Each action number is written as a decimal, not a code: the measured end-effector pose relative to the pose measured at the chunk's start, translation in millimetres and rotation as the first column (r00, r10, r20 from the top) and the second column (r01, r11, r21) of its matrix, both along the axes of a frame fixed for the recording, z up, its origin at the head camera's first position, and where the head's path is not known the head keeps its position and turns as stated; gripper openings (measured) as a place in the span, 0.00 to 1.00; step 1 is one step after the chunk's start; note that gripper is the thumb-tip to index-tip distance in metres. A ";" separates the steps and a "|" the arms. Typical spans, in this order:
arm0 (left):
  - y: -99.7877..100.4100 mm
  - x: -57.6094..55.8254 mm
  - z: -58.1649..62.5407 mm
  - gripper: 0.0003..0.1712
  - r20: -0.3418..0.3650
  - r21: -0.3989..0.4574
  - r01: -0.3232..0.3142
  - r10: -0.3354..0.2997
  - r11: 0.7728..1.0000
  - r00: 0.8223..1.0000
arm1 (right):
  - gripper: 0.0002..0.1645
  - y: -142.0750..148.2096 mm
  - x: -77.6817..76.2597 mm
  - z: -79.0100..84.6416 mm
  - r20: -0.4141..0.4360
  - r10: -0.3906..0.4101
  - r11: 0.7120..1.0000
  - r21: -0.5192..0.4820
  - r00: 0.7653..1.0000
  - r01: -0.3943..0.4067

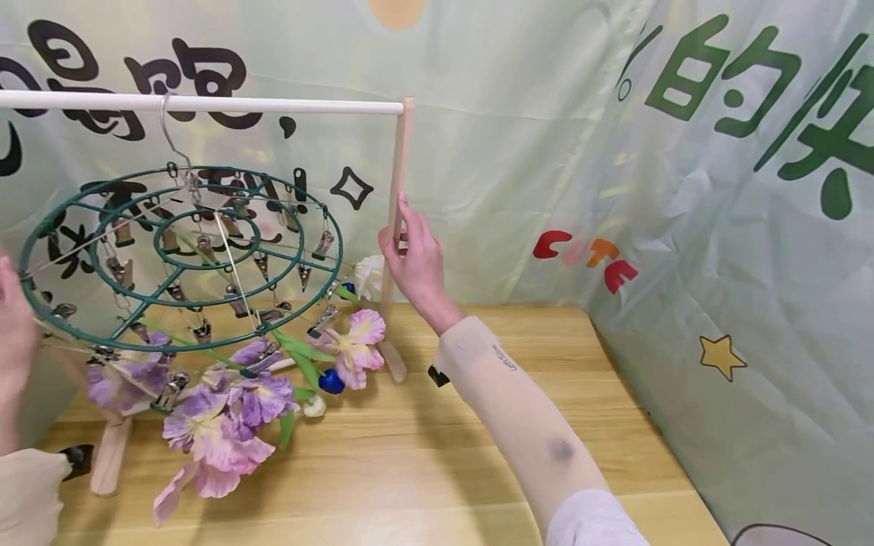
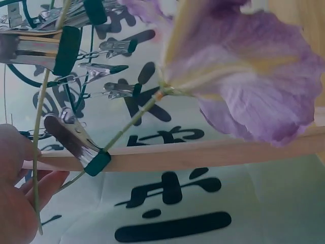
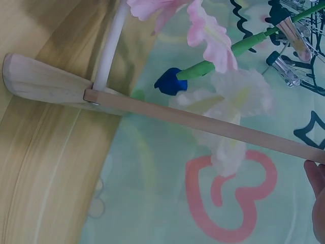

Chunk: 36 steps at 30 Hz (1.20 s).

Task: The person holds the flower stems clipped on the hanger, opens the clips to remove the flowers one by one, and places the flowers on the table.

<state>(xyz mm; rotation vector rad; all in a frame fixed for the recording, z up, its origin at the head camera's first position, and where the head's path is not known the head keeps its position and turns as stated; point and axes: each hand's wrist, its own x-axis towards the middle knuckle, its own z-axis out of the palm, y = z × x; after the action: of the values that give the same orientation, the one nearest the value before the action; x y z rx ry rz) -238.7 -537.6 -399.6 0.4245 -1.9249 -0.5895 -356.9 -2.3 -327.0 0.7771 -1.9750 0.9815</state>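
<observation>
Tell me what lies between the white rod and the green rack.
In the head view, a hook hangs from the rod down to the rack.

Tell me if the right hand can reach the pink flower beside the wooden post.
Probably yes: the right hand touches the post above the pink flower, whose near side looks free.

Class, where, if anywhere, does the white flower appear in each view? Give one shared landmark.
Head: the white flower is near the centre, just left of the right wooden post.
Left wrist: not in it.
Right wrist: near centre, partly behind that post.
Shared landmark: metal clips with green tips.
</observation>
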 end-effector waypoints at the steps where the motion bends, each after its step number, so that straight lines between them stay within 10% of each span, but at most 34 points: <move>1: 17.0 5.8 9.7 0.21 0.001 0.005 -0.003 0.003 1.000 1.000 | 0.42 3.2 1.0 -0.4 0.007 0.004 1.000 -0.005 1.000 -0.004; 6: 103.5 37.7 57.7 0.24 0.001 0.022 0.013 -0.013 1.000 1.000 | 0.45 18.6 4.8 -1.9 0.027 -0.003 1.000 -0.016 1.000 0.004; 11: 137.3 48.6 79.3 0.29 0.051 0.000 0.033 -0.033 0.999 0.998 | 0.45 32.1 5.8 -4.6 0.025 -0.029 0.999 -0.031 0.999 0.030; 19: 169.3 37.8 89.7 0.31 -0.083 -0.138 0.058 -0.070 0.989 0.994 | 0.44 60.5 7.0 -5.7 -0.026 -0.079 0.996 -0.049 0.997 0.077; 36: 213.1 1.1 95.4 0.31 -0.158 -0.098 0.221 -0.235 0.970 0.959 | 0.40 113.8 4.8 -5.4 -0.031 -0.146 0.986 -0.088 0.989 0.143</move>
<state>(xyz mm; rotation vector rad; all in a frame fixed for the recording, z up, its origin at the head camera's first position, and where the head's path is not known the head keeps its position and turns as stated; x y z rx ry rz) -237.6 -324.5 -304.2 0.0968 -1.8386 -0.6732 -352.1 111.5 -332.4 0.5921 -1.9148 0.9522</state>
